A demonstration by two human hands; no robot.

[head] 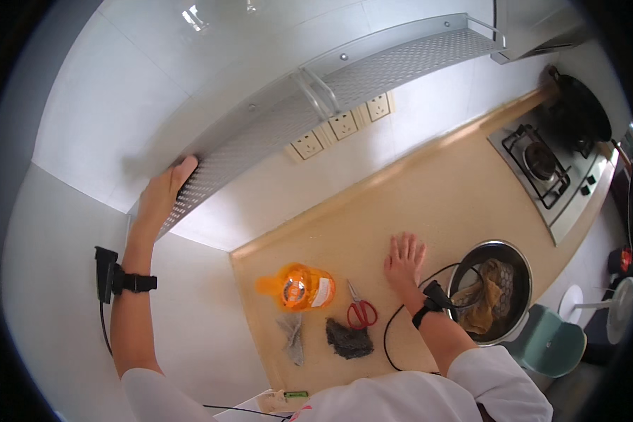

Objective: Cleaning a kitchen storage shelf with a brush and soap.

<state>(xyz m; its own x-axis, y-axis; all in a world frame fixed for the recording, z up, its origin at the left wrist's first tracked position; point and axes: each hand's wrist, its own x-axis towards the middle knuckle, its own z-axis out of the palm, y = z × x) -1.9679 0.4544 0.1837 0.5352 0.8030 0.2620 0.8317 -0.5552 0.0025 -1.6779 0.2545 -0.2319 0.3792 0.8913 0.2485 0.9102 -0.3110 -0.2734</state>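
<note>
My left hand (163, 192) is raised to the left end of a perforated metal wall shelf (253, 134), its fingers partly hidden at the shelf; whether it holds anything there cannot be told. Flat on the beige countertop (432, 190) rests my right hand (405, 261), fingers spread, holding nothing. Left of it lie red-handled scissors (361, 314), a dark grey cloth or scouring pad (348, 338) and a thin grey cloth (294, 337). An orange plastic bottle (306, 287) is beside them. To the right, a metal basin (527, 295) holds water and a brown cloth (482, 300).
Wall sockets (343, 125) sit below the shelf. A gas stove (546, 163) with a black wok (585, 108) stands at the upper right. Black cables hang from both wrist devices, one looping beside the basin. A green plastic chair (551, 340) is at the lower right.
</note>
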